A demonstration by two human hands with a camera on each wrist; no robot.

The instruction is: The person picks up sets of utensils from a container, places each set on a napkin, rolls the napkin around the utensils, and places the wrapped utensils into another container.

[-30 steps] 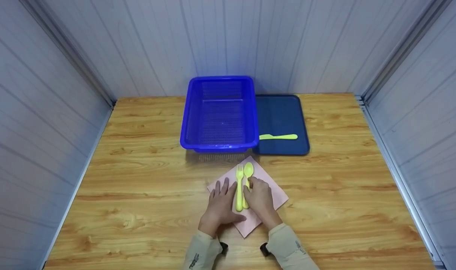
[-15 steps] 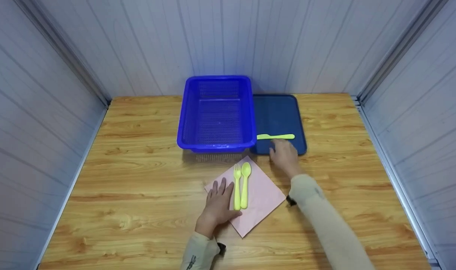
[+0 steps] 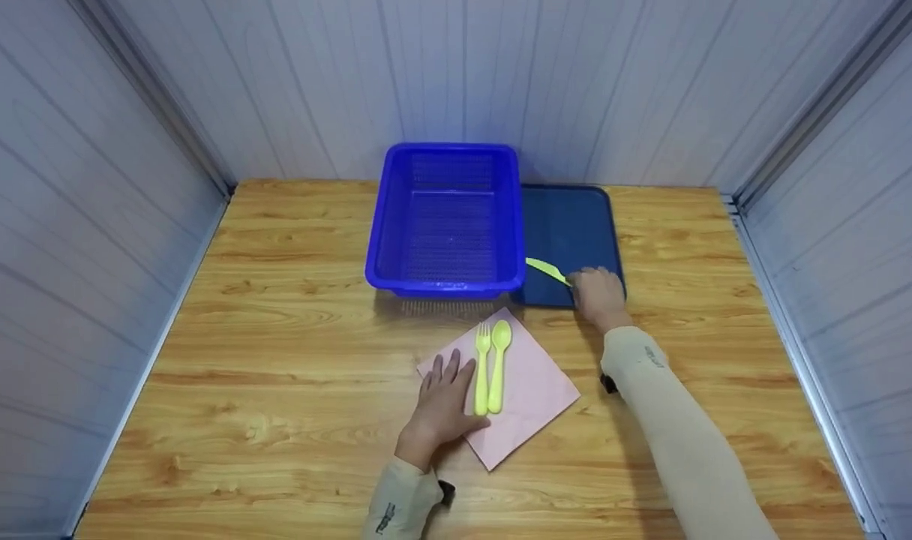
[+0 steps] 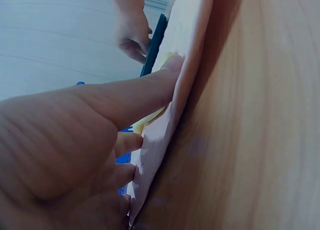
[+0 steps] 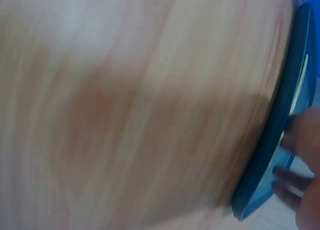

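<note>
My right hand (image 3: 598,296) pinches the handle end of a yellow-green plastic knife (image 3: 547,270) over the dark blue tray (image 3: 568,225); the blade points left toward the basket. In the right wrist view the fingers and knife are partly seen at the right edge, blurred. With fingers spread, my left hand (image 3: 442,405) rests on the left part of a pink napkin (image 3: 535,390). On that napkin a yellow fork (image 3: 482,375) and a yellow spoon (image 3: 498,371) lie side by side, just right of the left hand. The left wrist view shows its thumb pressing the napkin (image 4: 192,40).
A blue plastic basket (image 3: 448,277) stands at the back, left of the tray and beyond the napkin. The wooden table (image 3: 291,360) is bounded by pale panel walls (image 3: 456,75) at the back and both sides.
The right hand left the spoon on the napkin, reached to the tray and took hold of the knife, which is now turned at a slant. The left hand has stayed on the napkin.
</note>
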